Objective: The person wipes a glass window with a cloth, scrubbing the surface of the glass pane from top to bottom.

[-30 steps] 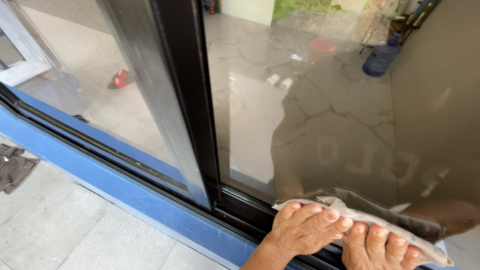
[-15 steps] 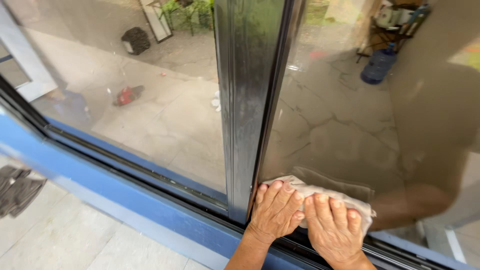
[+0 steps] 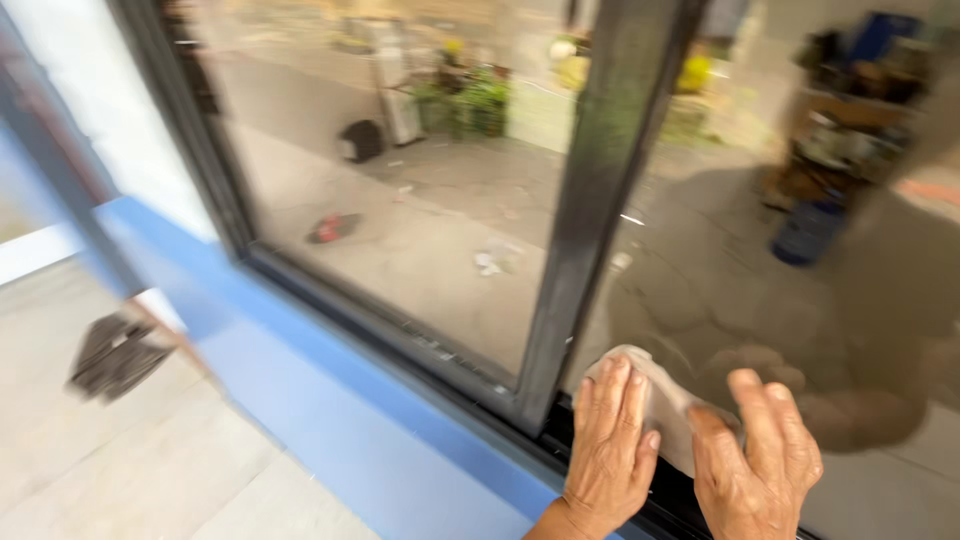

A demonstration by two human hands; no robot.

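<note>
No labels, signs or screens are visible. The only candidates for packages lie beyond or mirrored in the glass, all blurred. A blue drum-shaped container (image 3: 808, 232) stands at the right of the frame, above mid-height, dark blue with a paler top. A blue box-like shape (image 3: 884, 32) sits at the upper right on cluttered shelving. A small red and dark object (image 3: 334, 228) lies on the paving at left of centre; whether it is a package cannot be told.
</note>
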